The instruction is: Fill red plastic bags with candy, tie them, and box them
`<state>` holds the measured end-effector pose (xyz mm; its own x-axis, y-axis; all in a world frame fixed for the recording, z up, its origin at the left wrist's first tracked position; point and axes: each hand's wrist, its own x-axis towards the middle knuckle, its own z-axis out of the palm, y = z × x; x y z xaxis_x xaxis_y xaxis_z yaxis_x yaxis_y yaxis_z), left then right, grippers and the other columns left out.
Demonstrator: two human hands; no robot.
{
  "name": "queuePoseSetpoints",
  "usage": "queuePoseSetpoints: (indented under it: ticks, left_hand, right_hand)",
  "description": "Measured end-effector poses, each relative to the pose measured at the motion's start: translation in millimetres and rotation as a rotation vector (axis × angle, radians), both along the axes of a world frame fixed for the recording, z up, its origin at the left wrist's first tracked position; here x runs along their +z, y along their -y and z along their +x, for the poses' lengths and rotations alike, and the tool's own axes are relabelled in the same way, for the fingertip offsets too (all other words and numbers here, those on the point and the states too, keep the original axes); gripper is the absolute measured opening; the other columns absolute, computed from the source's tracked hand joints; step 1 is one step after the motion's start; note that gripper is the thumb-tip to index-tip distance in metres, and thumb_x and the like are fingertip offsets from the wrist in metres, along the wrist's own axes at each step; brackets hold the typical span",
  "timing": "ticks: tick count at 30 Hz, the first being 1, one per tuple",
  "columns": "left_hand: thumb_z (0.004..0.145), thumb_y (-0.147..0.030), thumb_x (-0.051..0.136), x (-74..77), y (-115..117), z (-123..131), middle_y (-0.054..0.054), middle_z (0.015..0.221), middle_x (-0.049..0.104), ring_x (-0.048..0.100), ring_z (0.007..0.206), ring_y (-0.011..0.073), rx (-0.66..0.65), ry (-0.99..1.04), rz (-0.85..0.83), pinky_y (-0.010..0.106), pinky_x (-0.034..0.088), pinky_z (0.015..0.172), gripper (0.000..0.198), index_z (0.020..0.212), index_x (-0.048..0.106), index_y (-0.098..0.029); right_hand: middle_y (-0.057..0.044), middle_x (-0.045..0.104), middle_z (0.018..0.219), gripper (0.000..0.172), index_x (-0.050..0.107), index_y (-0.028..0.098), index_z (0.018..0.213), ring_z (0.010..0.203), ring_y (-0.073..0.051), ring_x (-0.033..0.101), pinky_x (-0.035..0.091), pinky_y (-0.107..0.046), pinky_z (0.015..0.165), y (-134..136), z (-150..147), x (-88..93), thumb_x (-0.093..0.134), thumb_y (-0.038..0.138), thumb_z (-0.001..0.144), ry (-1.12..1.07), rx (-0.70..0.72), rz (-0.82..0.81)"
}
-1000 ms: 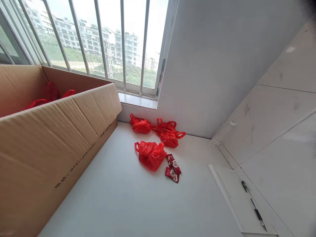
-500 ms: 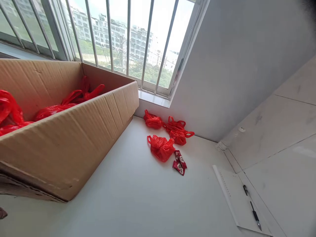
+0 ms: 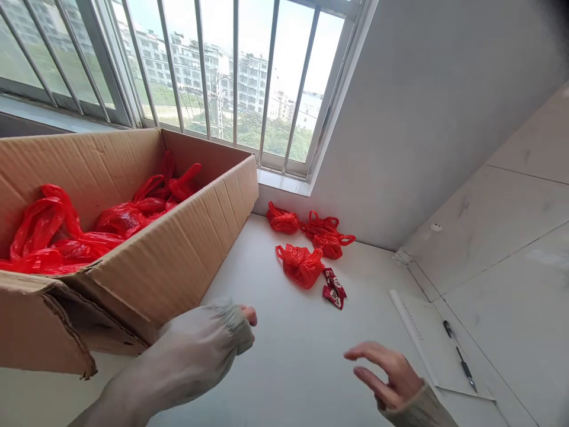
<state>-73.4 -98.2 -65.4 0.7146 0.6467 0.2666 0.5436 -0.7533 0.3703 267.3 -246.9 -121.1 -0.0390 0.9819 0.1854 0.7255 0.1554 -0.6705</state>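
My left hand (image 3: 249, 316) is over the white table beside the cardboard box, mostly covered by a loose, pale grey-green sleeve. Only a bit of its fingers shows past the cuff, so their grip is hidden. To the right, my right hand (image 3: 386, 373) hovers above the table, thumb and fingers apart and nothing between them. Ahead of both hands lies a knotted red plastic bag (image 3: 302, 267). Touching its right side are small dark-red packets (image 3: 334, 289) with pale printed characters. Behind it, against the wall, sit another red bag (image 3: 283, 219) and some bunched red bags (image 3: 329, 237).
A large open cardboard box (image 3: 186, 237) on the left holds several red plastic bags (image 3: 120, 219); its near flap (image 3: 40, 332) sticks out. On the right lies a notebook (image 3: 422, 338) with black pens (image 3: 466, 370). A barred window (image 3: 284, 166) and grey wall stand behind.
Both hands have come into view from below. The camera view has shifted slightly, showing more of the box's inside and its near flap. The bags and packets on the table lie as before.
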Motion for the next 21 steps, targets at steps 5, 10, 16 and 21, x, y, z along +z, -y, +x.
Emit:
queuePoseSetpoints:
  ticks: [5, 10, 16, 21]
  left_hand:
    - [0.097, -0.021, 0.038, -17.7, -56, 67, 0.002, 0.106, 0.07, 0.067, 0.092, 0.0157, 0.046, 0.31, -0.115, 0.026, 0.053, 0.078, 0.031, 0.111, 0.064, -0.028]
    - [0.094, -0.033, 0.058, -62.2, -131, 119, 0.008, 0.114, 0.063, 0.063, 0.097, 0.0201, -0.006, 0.279, -0.026, 0.039, 0.054, 0.084, 0.025, 0.113, 0.061, -0.017]
    - [0.088, -0.036, 0.066, -102.6, -146, 136, 0.012, 0.144, 0.044, 0.043, 0.131, 0.0326, -0.104, 0.208, 0.073, 0.057, 0.039, 0.106, 0.043, 0.127, 0.056, -0.019]
    - [0.092, -0.041, 0.061, -117.6, -144, 136, 0.009, 0.12, 0.062, 0.056, 0.115, 0.0253, -0.229, 0.13, 0.037, 0.05, 0.044, 0.102, 0.029, 0.109, 0.064, -0.018]
  right_hand:
    - [-0.009, 0.07, 0.096, 0.022, 0.071, 0.022, 0.092, 0.092, -0.023, 0.064, 0.053, -0.037, 0.087, -149, -15, -29.0, 0.048, 0.024, 0.091, 0.233, -0.296, 0.463]
    - [-0.021, 0.062, 0.117, 0.036, 0.064, 0.013, 0.117, 0.108, -0.035, 0.056, 0.046, -0.053, 0.094, -216, -38, -68.2, 0.059, 0.029, 0.085, 0.311, -0.394, 0.529]
    - [-0.009, 0.068, 0.11, 0.036, 0.065, 0.021, 0.108, 0.108, -0.023, 0.06, 0.047, -0.041, 0.1, -213, -39, -106.0, 0.045, 0.008, 0.081, 0.265, -0.239, 0.594]
    - [-0.009, 0.069, 0.11, 0.038, 0.065, 0.02, 0.106, 0.113, -0.024, 0.057, 0.045, -0.043, 0.104, -201, -30, -107.2, 0.048, 0.008, 0.074, 0.203, -0.183, 0.619]
